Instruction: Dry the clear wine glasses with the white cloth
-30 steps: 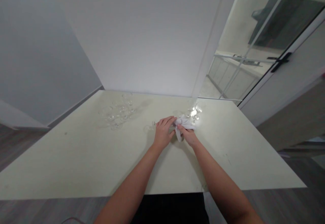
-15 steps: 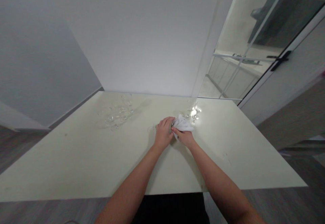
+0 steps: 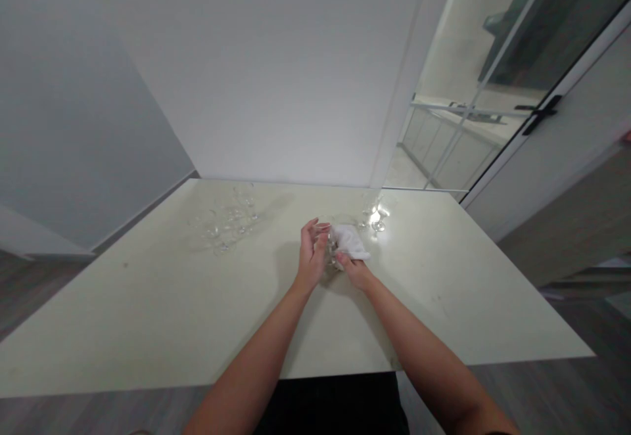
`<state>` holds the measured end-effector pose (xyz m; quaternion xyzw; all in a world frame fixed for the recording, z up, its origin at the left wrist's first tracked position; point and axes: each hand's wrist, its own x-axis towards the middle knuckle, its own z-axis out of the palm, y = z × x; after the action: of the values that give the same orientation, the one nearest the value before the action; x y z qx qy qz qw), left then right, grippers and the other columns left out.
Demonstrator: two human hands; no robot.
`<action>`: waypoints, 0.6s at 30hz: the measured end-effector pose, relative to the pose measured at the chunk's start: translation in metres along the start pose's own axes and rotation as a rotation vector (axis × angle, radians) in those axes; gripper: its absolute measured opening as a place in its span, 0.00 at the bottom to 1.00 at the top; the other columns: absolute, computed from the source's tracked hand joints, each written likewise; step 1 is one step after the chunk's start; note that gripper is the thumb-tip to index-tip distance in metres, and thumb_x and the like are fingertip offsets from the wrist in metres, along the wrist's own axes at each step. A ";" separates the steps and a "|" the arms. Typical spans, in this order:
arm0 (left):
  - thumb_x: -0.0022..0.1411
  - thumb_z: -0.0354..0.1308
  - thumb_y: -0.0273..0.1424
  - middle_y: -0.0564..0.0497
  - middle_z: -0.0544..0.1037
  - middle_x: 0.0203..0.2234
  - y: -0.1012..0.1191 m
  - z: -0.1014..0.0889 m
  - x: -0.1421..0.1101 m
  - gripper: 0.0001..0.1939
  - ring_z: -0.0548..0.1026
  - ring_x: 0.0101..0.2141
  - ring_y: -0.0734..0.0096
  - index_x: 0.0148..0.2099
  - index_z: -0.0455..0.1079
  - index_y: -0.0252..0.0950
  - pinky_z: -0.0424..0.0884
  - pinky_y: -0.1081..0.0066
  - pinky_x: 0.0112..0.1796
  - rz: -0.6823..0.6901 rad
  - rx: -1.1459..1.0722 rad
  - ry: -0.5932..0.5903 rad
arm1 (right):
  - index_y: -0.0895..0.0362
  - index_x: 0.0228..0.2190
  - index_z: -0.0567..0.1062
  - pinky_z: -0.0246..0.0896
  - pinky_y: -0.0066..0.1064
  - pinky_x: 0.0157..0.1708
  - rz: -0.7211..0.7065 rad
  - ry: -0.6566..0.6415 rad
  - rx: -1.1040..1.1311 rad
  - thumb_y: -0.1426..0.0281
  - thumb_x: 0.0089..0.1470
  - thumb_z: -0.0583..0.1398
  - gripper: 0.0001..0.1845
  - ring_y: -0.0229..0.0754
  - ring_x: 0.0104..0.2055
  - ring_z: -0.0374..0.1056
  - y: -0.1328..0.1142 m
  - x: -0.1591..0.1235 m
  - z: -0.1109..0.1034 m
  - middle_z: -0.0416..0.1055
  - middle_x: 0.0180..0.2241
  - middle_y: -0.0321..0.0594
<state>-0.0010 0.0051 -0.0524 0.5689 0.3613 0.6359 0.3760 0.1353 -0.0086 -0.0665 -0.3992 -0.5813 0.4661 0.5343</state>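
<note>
My left hand [image 3: 311, 256] is raised over the pale table [image 3: 148, 317], palm turned right, fingers curled round a clear glass [image 3: 329, 246] that shows only faintly between my hands. My right hand [image 3: 355, 271] grips a crumpled white cloth [image 3: 349, 240] and presses it against the glass. Both hands meet near the middle of the table, toward its far side.
Several clear glasses [image 3: 227, 219] stand in a group at the far left of the table. A few more glasses [image 3: 375, 214] catch the light at the far right. A white wall rises behind the table, and a glass door [image 3: 493, 93] stands to the right.
My left hand has turned from lying palm-down over the glass to upright on its side, lifting the glass. The cloth in my right hand stays against it.
</note>
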 end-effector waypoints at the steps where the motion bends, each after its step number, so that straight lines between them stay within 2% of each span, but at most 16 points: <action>1: 0.67 0.49 0.45 0.42 0.71 0.51 0.000 0.000 -0.001 0.23 0.71 0.51 0.64 0.59 0.55 0.40 0.66 0.60 0.53 -0.012 0.002 -0.036 | 0.48 0.46 0.76 0.35 0.44 0.68 -0.013 -0.011 -0.006 0.56 0.45 0.67 0.25 0.49 0.66 0.52 -0.002 -0.001 0.001 0.69 0.55 0.38; 5: 0.67 0.47 0.46 0.41 0.70 0.55 -0.002 0.002 -0.003 0.24 0.68 0.56 0.63 0.60 0.55 0.39 0.62 0.58 0.57 -0.075 -0.008 -0.181 | 0.49 0.45 0.76 0.42 0.46 0.66 -0.054 -0.003 -0.041 0.61 0.41 0.70 0.27 0.50 0.61 0.58 -0.005 -0.001 0.003 0.72 0.50 0.39; 9: 0.67 0.48 0.46 0.39 0.69 0.56 0.000 0.004 -0.005 0.23 0.68 0.56 0.64 0.57 0.55 0.38 0.61 0.58 0.58 -0.068 -0.047 -0.205 | 0.49 0.48 0.74 0.47 0.44 0.65 -0.046 0.026 0.019 0.59 0.47 0.66 0.25 0.48 0.57 0.63 0.000 0.000 0.002 0.72 0.51 0.39; 12: 0.67 0.49 0.46 0.40 0.71 0.54 0.000 0.004 -0.004 0.22 0.70 0.54 0.65 0.55 0.56 0.39 0.62 0.59 0.56 -0.036 -0.053 -0.084 | 0.49 0.51 0.73 0.43 0.43 0.67 -0.041 0.029 0.061 0.58 0.52 0.62 0.24 0.47 0.61 0.60 0.001 -0.001 0.002 0.68 0.57 0.38; 14: 0.67 0.48 0.47 0.42 0.73 0.51 -0.001 0.003 -0.001 0.21 0.72 0.52 0.65 0.54 0.57 0.39 0.65 0.61 0.54 -0.051 -0.036 0.040 | 0.47 0.51 0.73 0.37 0.44 0.69 -0.081 0.037 0.006 0.62 0.50 0.64 0.25 0.48 0.65 0.55 -0.002 -0.002 0.001 0.65 0.59 0.35; 16: 0.67 0.48 0.47 0.43 0.74 0.49 -0.003 0.001 0.001 0.20 0.74 0.49 0.67 0.53 0.58 0.40 0.68 0.63 0.50 -0.093 -0.046 0.139 | 0.45 0.47 0.76 0.30 0.45 0.69 -0.125 0.037 -0.088 0.66 0.45 0.66 0.24 0.49 0.67 0.50 -0.004 -0.001 0.001 0.67 0.58 0.32; 18: 0.67 0.48 0.48 0.43 0.74 0.49 -0.004 0.000 0.003 0.20 0.75 0.46 0.68 0.52 0.58 0.40 0.70 0.66 0.46 -0.137 -0.079 0.182 | 0.44 0.42 0.79 0.28 0.46 0.70 -0.144 0.017 -0.144 0.69 0.42 0.66 0.20 0.50 0.67 0.49 -0.003 0.000 0.000 0.69 0.56 0.31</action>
<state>-0.0007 0.0100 -0.0544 0.4675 0.4068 0.6714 0.4064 0.1357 -0.0093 -0.0632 -0.3976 -0.6359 0.3802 0.5413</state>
